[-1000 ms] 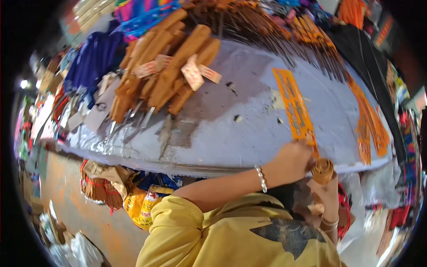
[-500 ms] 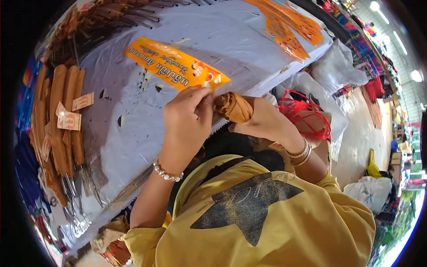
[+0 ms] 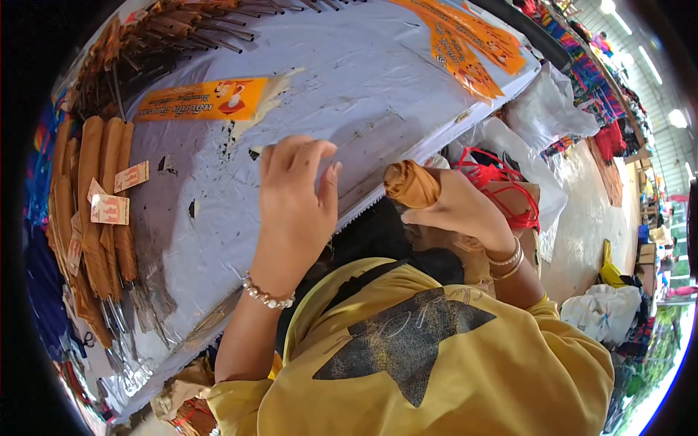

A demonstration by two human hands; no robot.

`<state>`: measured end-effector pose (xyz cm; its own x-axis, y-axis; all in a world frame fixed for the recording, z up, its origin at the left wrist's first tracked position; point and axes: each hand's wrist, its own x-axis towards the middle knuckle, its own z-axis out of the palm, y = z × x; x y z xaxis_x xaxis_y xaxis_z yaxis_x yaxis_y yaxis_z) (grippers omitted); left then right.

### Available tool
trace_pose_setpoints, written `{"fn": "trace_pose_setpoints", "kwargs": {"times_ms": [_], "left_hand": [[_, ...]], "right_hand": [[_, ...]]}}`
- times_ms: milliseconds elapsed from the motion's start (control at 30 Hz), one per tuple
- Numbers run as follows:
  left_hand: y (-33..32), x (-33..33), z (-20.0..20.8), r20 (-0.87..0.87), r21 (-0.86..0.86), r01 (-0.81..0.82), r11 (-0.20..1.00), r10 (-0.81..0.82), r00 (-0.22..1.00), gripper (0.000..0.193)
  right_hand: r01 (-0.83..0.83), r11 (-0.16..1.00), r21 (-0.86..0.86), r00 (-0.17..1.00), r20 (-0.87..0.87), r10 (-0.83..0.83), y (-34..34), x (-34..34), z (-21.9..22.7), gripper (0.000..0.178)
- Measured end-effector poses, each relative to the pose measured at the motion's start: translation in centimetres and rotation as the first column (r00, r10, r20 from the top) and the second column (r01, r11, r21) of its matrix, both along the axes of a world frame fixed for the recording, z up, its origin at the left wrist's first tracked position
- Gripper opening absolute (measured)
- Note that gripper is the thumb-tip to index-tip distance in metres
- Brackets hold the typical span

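My right hand [image 3: 474,209] is closed round a folded brown cloth umbrella [image 3: 411,183], its gathered end poking out past the thumb at the table's near edge. Over the table, my left hand [image 3: 297,192] is empty, with its fingers loosely bent and apart. Beyond the left hand, an orange printed plastic strip [image 3: 205,100] lies flat, with a whitish torn-looking end. The rest of the held umbrella is hidden behind my right hand and forearm.
Several rolled brown umbrellas [image 3: 93,211] with paper tags and metal ends lie at the left. More brown cloth with dark rods [image 3: 211,29] fills the far left edge. Other orange strips [image 3: 465,54] lie far right. Beside the table are clear plastic bags [image 3: 549,105] and red straps [image 3: 502,190].
My left hand has let go of the orange strip, which now lies farther left. My right hand has moved slightly right with the umbrella, and the hands are farther apart.
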<state>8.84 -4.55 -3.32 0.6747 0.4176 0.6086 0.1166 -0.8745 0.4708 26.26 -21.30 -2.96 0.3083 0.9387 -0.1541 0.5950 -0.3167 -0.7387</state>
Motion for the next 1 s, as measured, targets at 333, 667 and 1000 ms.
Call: {"fn": "trace_pose_setpoints", "kwargs": {"times_ms": [333,667,1000], "left_hand": [[13.0,2.5,-2.2,-0.159,0.394,-0.315,0.864,0.401,0.902,0.041],[-2.4,-0.2,-0.9,-0.471,0.351,0.173,0.920,0.014,0.882,0.042],[-1.6,-0.7,-0.7,-0.148,0.135,0.158,0.978,-0.138,0.979,0.018]], "right_hand": [[-0.033,0.989,-0.144,0.996,-0.089,0.020,1.8,-2.5,1.1,0.045],[-0.070,0.979,0.193,0.981,-0.165,0.103,1.2,-1.6,0.5,0.044],[-0.064,0.978,0.197,0.991,-0.099,0.085,0.4,-1.7,-0.1,0.044]]}}
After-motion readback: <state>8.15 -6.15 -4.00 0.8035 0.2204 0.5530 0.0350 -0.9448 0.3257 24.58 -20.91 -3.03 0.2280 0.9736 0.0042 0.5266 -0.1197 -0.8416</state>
